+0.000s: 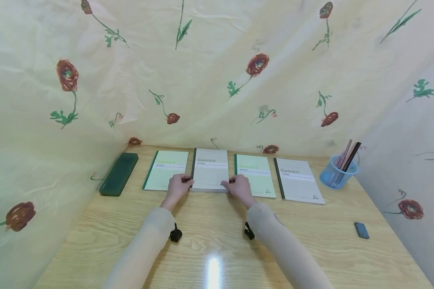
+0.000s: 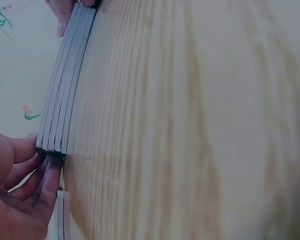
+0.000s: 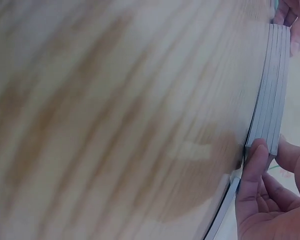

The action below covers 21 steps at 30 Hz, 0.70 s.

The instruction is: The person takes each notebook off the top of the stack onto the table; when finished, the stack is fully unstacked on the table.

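Observation:
A stack of several notebooks [image 1: 210,170] with a grey "Gambit" cover and a black spine lies in the middle of the row on the table. My left hand [image 1: 179,186] holds its near left corner, thumb at the top edge and fingers against the spine. At the near right corner my right hand [image 1: 240,187] grips the same stack between thumb and fingers. Seen from the left wrist, the page edges [image 2: 65,85] line up evenly. A green-spined notebook [image 1: 170,164] lies to the left and another green-spined notebook [image 1: 254,176] to the right, each partly behind a hand.
Farther right lies a grey notebook [image 1: 299,180] with a black spine. Beyond it stands a blue mesh pen cup [image 1: 335,178] holding pens. A dark green case [image 1: 118,174] lies at the far left, and a small dark object [image 1: 361,230] near the right edge. Flowered cloth [image 1: 209,80] hangs behind.

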Motion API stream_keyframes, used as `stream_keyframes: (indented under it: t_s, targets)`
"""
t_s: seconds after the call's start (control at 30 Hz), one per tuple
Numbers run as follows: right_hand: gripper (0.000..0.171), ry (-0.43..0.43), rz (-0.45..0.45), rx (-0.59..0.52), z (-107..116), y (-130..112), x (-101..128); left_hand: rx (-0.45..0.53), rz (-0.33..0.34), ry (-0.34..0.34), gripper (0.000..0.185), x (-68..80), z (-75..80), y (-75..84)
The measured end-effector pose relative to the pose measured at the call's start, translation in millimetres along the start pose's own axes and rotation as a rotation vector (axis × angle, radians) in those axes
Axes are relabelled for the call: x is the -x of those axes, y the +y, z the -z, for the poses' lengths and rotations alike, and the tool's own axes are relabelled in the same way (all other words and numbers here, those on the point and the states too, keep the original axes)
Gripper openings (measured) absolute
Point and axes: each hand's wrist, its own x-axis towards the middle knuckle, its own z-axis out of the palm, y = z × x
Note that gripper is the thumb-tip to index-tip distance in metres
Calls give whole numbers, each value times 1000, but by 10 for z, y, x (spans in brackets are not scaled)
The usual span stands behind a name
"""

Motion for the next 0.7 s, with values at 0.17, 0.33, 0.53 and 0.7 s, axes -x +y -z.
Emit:
stream_keyframes:
  t_s: [0.17, 0.33, 0.53, 0.7]
  targets:
    - [27, 27, 39, 23, -10, -17, 9, -16, -28, 12, 27, 2, -2, -23]
    - [27, 57, 64, 30, 3, -23, 44, -41, -60, 29, 23, 7, 1, -18]
    - [24, 75, 37, 31, 4, -24, 52, -46, -47, 35, 22, 10, 0, -2]
    - [23, 89, 5, 43, -2, -39, 47, -55, -39, 35, 24, 13, -15, -5]
